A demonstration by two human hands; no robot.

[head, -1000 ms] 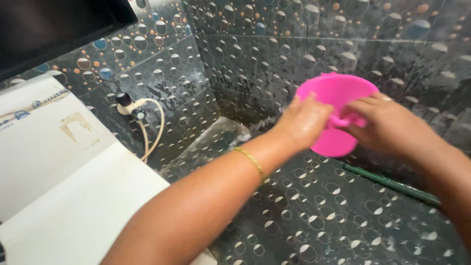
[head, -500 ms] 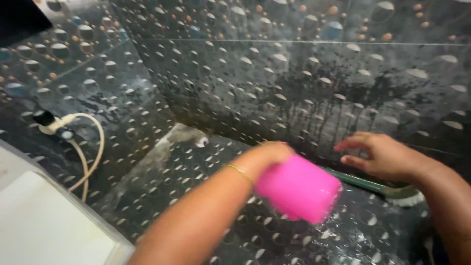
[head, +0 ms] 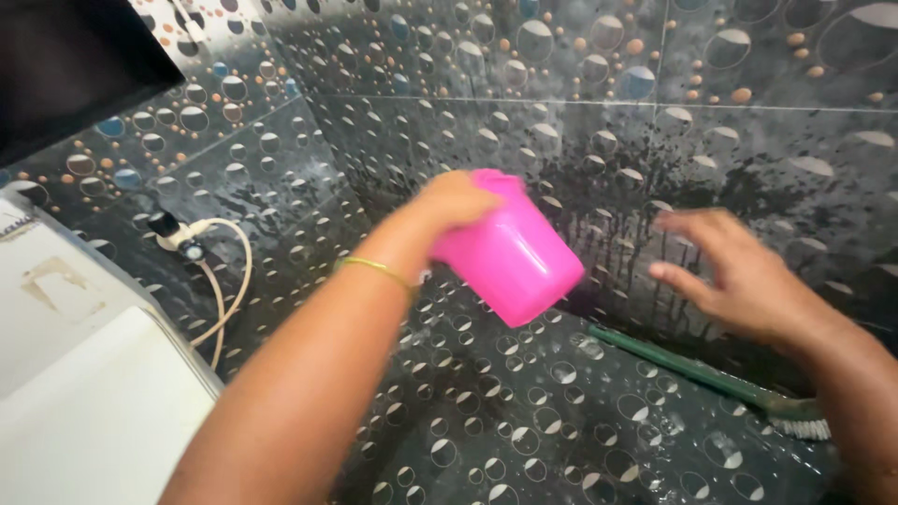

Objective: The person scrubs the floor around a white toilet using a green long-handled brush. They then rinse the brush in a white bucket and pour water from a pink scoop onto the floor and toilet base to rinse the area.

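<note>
Dark bubble-patterned tiles [head: 524,411] cover floor and walls. Left hand [head: 454,201] grips a tilted pink mug [head: 510,251] above the wet floor's middle. Right hand [head: 739,276] hovers spread, empty, above a green brush [head: 711,379] along the back wall.

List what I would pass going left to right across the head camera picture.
White appliance top → cream hose at the wall fitting → left hand gripping the pink cup → right hand, open and empty → brush bristles at the end of the green brush handle.
</note>
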